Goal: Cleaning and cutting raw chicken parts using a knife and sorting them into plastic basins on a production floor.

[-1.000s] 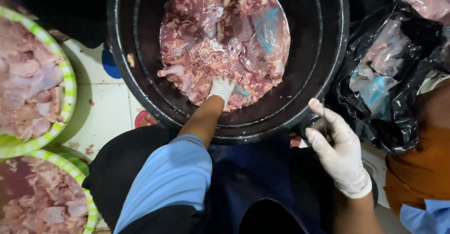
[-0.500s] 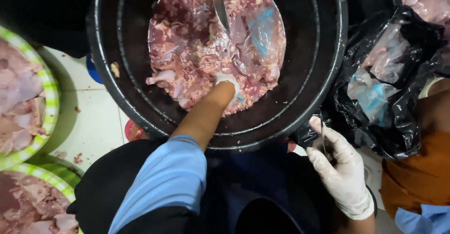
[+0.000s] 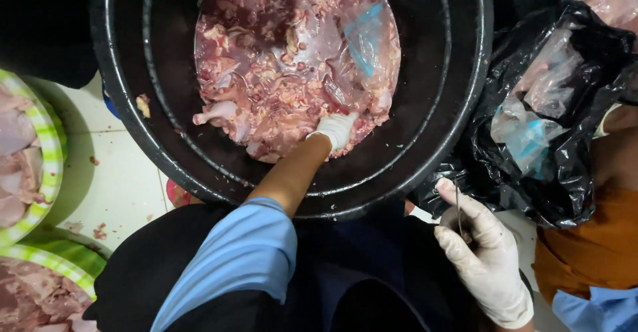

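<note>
Head view looked straight down into a big black tub [image 3: 458, 106] of raw pinkish meat pieces [image 3: 286, 59] lying in reddish liquid. Her left hand [image 3: 335, 130], in a white glove, was buried among the pieces at the near edge of the pile; I could not tell whether the fingers were spread or closed. Her right hand [image 3: 482, 252], gloved too, was pinched on a thin knife [image 3: 458, 212] near the tub's rim, just beside a black plastic bag [image 3: 565, 152]. Green-rimmed bowls [image 3: 40, 126] of meat stood on the tiled floor [image 3: 119, 186].
</note>
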